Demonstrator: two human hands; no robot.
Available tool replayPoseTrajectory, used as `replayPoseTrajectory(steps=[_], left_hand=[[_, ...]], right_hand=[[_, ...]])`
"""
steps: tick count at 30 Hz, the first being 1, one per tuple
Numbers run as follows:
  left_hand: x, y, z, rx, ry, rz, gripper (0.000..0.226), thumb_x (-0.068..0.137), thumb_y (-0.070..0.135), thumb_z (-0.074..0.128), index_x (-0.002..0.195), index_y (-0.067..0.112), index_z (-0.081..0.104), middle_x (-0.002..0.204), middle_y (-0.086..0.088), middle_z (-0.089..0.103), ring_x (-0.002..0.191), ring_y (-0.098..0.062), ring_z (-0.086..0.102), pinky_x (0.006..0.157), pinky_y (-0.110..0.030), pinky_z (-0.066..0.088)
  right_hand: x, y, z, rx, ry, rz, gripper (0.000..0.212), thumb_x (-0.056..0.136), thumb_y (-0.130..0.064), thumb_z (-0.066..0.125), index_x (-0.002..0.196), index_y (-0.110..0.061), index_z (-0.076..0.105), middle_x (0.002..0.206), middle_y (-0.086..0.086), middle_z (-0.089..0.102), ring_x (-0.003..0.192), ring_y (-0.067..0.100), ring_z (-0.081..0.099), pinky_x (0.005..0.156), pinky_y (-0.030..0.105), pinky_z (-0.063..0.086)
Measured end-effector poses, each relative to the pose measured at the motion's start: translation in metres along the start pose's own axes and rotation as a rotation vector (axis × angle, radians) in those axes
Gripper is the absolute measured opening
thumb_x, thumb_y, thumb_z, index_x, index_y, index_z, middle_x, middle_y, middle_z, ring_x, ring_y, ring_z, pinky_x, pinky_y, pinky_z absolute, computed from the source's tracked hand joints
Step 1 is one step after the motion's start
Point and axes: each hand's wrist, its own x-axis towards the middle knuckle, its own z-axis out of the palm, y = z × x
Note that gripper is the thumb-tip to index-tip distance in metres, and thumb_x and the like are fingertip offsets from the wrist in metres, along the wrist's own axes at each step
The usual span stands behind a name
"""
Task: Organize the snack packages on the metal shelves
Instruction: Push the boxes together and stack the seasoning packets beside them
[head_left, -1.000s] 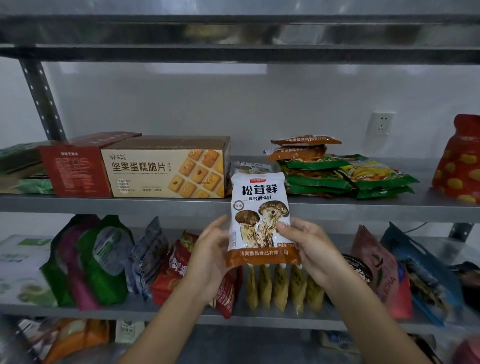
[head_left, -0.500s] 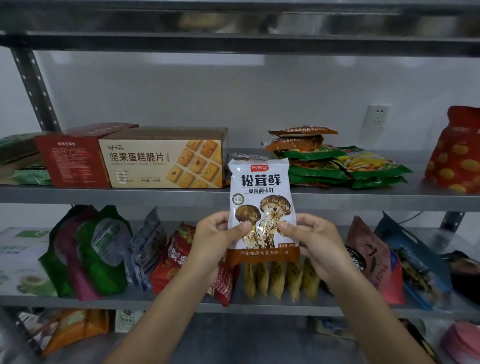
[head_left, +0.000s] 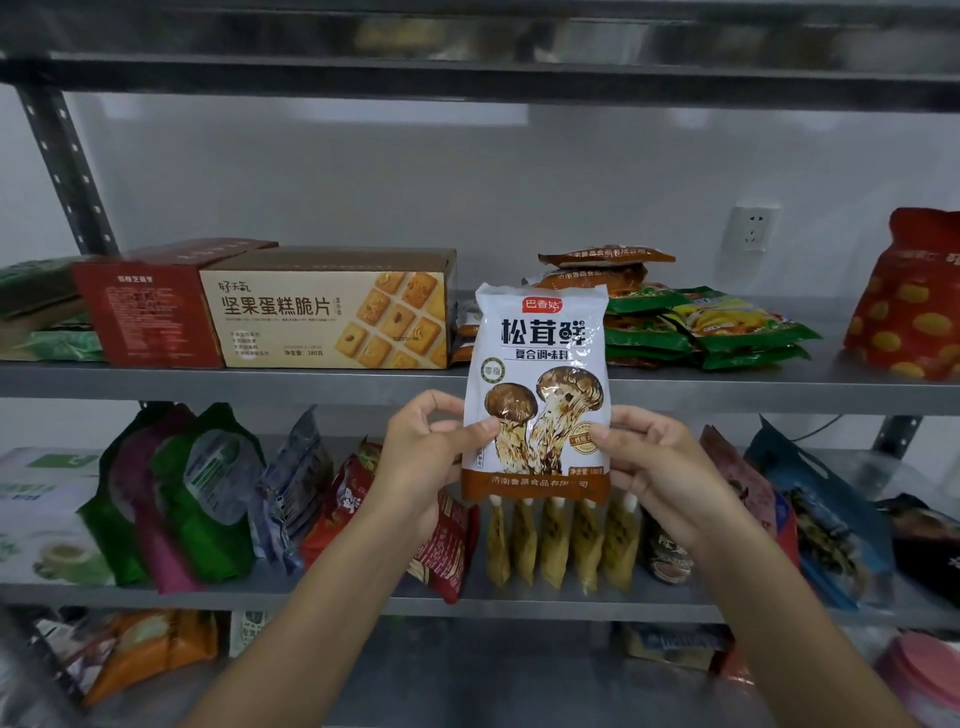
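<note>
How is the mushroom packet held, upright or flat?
Upright: the packet shows its title on top; left hand and right hand pinch its sides.

Left hand (head_left: 422, 460): bare, with slim fingers and a short, plain thumbnail.
Right hand (head_left: 655, 467): bare as well, slim fingers, thumbnail short and plain.
Left forearm (head_left: 311, 613): bare skin from the wrist down to the lower edge of the view, slender and smooth.
Right forearm (head_left: 779, 623): bare from wrist to the lower edge too, the same slender build.
</note>
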Motion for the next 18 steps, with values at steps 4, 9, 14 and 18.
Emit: replayPoseTrajectory(steps=[4,9,14,18], left_hand=[[-0.001,0.004,0.002,0.021,-0.001,0.021,0.022,0.083,0.002,0.072,0.092,0.008,0.052,0.079,-0.011,0.075,0.065,-0.021,0.072,0.05,-0.027,0.053],[0.0,0.006,0.004,0.047,0.02,0.051,0.023,0.083,0.002,0.072,0.093,0.008,0.052,0.08,-0.01,0.075,0.067,-0.021,0.072,0.052,-0.028,0.054],[0.005,0.007,0.001,0.034,-0.039,-0.022,0.022,0.085,0.003,0.07,0.096,0.009,0.051,0.087,-0.011,0.076,0.074,-0.023,0.073,0.057,-0.032,0.057],[0.007,0.008,-0.006,0.091,-0.17,-0.086,0.028,0.085,0.006,0.071,0.105,0.005,0.052,0.096,-0.013,0.075,0.085,-0.027,0.073,0.068,-0.037,0.061]], right_hand=[[0.002,0.0,0.0,0.004,0.043,-0.012,0.026,0.078,-0.01,0.067,0.102,-0.001,0.064,0.093,0.015,0.075,0.08,0.024,0.073,0.062,0.029,0.06],[0.005,-0.002,0.0,-0.008,0.077,-0.03,0.017,0.08,-0.005,0.067,0.097,-0.003,0.066,0.087,0.012,0.075,0.076,0.021,0.073,0.064,0.029,0.06],[0.01,0.0,-0.001,-0.003,0.097,-0.008,0.018,0.081,-0.003,0.066,0.099,-0.002,0.065,0.087,0.013,0.075,0.076,0.022,0.073,0.063,0.029,0.06],[0.012,0.003,-0.003,0.001,0.082,0.034,0.034,0.068,-0.012,0.07,0.1,-0.002,0.066,0.091,0.015,0.075,0.08,0.024,0.073,0.068,0.032,0.061]])
